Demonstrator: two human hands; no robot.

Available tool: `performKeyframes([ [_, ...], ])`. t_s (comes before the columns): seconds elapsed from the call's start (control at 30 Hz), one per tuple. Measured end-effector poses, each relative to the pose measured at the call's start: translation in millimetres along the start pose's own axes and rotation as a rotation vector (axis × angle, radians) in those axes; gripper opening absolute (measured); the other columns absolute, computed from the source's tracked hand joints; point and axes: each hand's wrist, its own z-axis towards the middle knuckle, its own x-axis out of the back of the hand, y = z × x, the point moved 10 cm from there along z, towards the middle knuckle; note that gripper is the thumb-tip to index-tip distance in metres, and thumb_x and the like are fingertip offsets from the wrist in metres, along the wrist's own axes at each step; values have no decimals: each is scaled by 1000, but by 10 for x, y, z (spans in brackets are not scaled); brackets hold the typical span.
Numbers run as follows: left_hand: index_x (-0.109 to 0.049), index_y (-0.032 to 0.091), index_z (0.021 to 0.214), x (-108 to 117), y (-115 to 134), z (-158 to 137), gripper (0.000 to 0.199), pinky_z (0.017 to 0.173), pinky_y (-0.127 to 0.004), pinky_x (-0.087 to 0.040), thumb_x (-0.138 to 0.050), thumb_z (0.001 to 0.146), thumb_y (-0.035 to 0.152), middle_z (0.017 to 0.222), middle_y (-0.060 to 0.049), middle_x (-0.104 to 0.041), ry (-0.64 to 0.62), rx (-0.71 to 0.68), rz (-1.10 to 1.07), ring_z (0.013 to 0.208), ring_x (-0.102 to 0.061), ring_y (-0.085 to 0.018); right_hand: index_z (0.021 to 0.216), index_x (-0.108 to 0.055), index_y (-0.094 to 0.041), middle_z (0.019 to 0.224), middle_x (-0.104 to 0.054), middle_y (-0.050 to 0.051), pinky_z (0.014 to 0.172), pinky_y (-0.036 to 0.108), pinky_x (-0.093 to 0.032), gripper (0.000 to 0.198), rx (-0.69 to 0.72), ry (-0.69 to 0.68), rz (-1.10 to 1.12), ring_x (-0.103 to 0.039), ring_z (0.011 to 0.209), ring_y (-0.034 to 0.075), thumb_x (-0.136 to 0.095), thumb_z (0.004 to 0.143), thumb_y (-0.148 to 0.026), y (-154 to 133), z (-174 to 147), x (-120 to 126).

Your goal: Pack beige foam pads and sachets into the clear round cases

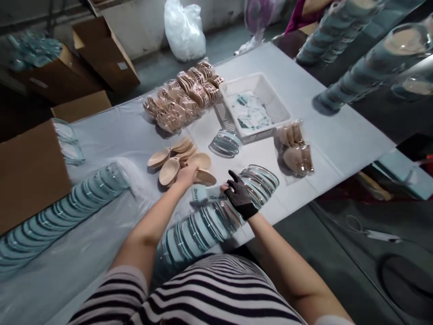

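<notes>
The left hand is bare and reaches into a loose pile of wooden spoons on the white surface; its fingers are partly hidden among the spoons, so I cannot tell whether they pinch one. The right hand wears a black glove with bare fingertips. One gloved finger sticks out and the rest are bent beside a small printed packet; the blur makes it hard to say whether they hold it. Another printed packet lies between the two hands.

A long stack of clear containers runs from the person's striped shirt to the right hand, and a slanting stack of clear containers lies just beyond. Farther back sits a short stack, near a white basket with packets inside. Bagged wooden cutlery lies left of the basket, and a smaller bagged group lies to its right. Cardboard boxes stand beyond the surface.
</notes>
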Motion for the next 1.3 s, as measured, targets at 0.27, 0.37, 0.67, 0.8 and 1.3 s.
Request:
performKeyframes([
  [0.27,-61,22,107,465,322,-905,27,71,-28,-45,-49,93,41,85,-4,-68,295,17,-631,81,-64,-21,98,-68,-16,104,-71,13,87,34,-51,20,105,-27,-165,-66,97,24,-56,87,-28,-637,240,-82],
  [0.37,-64,20,104,634,390,-1105,28,74,-28,-48,-63,84,40,88,-3,-69,395,-2,-828,83,-65,-20,115,-64,-16,112,-70,11,81,31,-53,36,153,-143,-19,-67,94,22,-66,81,-27,-911,227,-1],
  [0.67,-65,17,120,269,710,-1360,86,87,-46,-55,-47,72,87,105,-15,-71,-218,-205,-1569,106,-66,-32,112,-72,-21,111,-73,4,94,36,-50,28,341,-179,-199,-67,104,24,-58,88,-20,-1618,-57,478],
  [0.8,-46,20,141,-216,726,-1425,96,91,-49,-53,-3,83,83,132,-15,-61,-31,-2,-1774,117,-61,-29,125,-66,-20,130,-64,13,101,44,-47,33,383,-198,-386,-61,118,28,-55,94,-25,-1479,-549,105],
  [1.3,-70,20,88,-576,996,-1613,32,105,-48,-41,-62,83,50,98,-11,-70,-18,-228,-796,108,-60,-28,134,-55,-15,93,-76,12,67,37,-59,49,-305,24,-51,-72,74,25,-44,89,-31,392,-1913,229],
])
